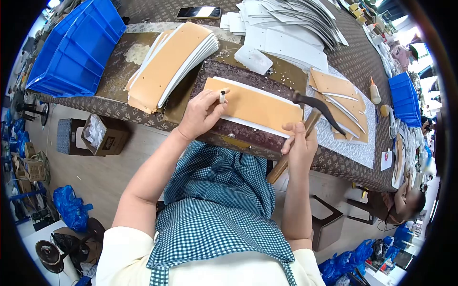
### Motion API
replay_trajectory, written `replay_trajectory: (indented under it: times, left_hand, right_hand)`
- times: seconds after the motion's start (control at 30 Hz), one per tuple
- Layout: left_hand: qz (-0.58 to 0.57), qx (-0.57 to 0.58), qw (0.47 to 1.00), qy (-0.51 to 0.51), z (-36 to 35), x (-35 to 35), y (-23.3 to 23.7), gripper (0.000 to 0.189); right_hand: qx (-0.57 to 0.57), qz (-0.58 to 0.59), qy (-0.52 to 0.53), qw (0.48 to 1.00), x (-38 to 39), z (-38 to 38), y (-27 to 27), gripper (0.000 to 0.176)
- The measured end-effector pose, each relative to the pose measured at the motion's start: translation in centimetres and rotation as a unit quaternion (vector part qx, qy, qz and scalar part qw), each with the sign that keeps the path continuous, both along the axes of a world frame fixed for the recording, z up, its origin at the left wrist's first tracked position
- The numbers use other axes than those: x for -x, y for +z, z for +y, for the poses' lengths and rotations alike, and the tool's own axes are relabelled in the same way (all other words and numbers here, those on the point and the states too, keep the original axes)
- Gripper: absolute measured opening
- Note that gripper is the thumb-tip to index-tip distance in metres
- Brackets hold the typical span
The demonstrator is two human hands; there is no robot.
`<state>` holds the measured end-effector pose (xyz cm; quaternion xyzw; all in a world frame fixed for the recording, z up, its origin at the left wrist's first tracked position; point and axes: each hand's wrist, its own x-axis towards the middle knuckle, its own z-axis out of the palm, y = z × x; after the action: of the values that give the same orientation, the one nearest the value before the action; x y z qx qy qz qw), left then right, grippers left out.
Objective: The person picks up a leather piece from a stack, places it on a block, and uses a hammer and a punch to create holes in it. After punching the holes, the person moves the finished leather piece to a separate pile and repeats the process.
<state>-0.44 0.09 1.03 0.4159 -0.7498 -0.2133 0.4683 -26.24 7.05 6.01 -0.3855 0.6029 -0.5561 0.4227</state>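
My left hand (201, 114) is closed around a short upright punch (222, 97) with a pale wrapped body and a dark top. The punch stands over the left end of a long tan panel (260, 106), and its lower tip is hidden by my fingers. White sheet edges show beneath the panel, which lies on a dark speckled slab (224, 129). In my right hand (300, 145) is a hammer (312, 119) with a wooden handle and a dark curved head. The hammer head is raised beside the panel's right end.
A stack of tan and white panels (171, 62) sits left of the slab, beside a blue bin (78, 50). Right lie more tan pieces (338, 90); behind are a whitish block (253, 59), white sheets (286, 43) and a phone (199, 13). Another person (400, 205) is at far right.
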Motion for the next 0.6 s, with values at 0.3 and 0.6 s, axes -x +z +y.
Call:
replay_trajectory:
  times: [0.3,0.6]
  left_hand:
    - [0.255,-0.199,0.942,0.085,-0.2,0.3,-0.9,0.021]
    - [0.141,-0.226,0.964,-0.020,-2.8,8.1,0.0,0.019]
  right_hand:
    - [0.004,0.026,-0.090,0.996,1.1,1.2,-4.1,0.030]
    - [0.012,0.024,-0.104,0.994,1.1,1.4,-3.9,0.025]
